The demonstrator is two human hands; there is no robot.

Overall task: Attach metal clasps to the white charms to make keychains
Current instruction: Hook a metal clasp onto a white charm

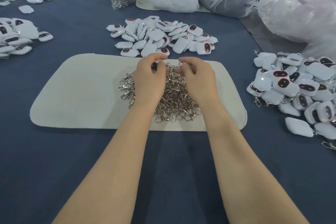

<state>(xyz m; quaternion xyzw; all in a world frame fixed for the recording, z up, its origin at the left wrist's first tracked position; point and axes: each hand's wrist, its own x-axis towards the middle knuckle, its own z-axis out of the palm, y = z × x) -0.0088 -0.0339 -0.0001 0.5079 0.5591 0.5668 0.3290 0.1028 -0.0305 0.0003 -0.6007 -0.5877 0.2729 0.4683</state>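
The left hand (pixel 149 80) curls its fingers around a white charm (pixel 154 66). The right hand (pixel 197 78) pinches a metal clasp (pixel 180 63) with bent fingers. Both hover over a pile of clasps (pixel 172 104) on a pale mat (pixel 81 92).

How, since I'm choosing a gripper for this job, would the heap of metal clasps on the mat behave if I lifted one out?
Likely tangled: the clasps lie piled and interlaced, so one may drag neighbours up. Each looks stiff, small and probably light. Pushed, the heap would probably spread over the mat rather than roll.
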